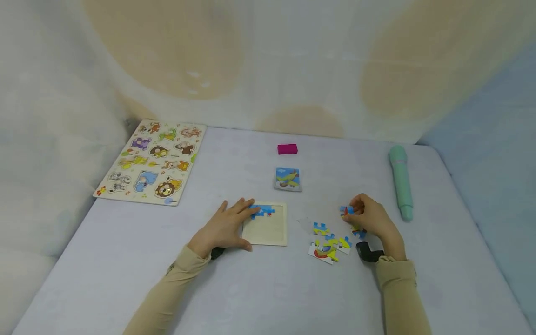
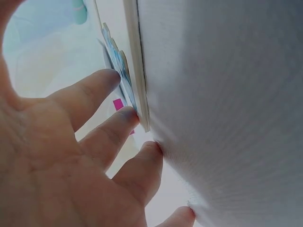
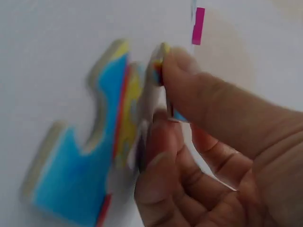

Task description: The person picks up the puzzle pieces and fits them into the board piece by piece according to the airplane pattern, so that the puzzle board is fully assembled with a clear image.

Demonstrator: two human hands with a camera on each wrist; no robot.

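My left hand (image 1: pixel 226 227) lies with fingers spread at the left side of a square wooden puzzle tray (image 1: pixel 264 235). Its fingertips touch the blue puzzle pieces (image 1: pixel 264 211) set along the tray's top edge; in the left wrist view, fingertips meet the tray's edge and the table. Over to the right, my right hand (image 1: pixel 373 219) pinches a blue, red and yellow puzzle piece (image 1: pixel 346 211) between thumb and fingers. Just under that hand lies another blue puzzle piece (image 3: pixel 78 179), partly hidden in the head view. Several loose puzzle pieces (image 1: pixel 324 250) lie between the tray and my right hand.
A small picture card (image 1: pixel 287 179) lies behind the tray, with a magenta block (image 1: pixel 287 149) farther back. An animal puzzle board (image 1: pixel 150 163) is at the far left. A mint-green microphone-shaped object (image 1: pixel 401 182) lies at the right.
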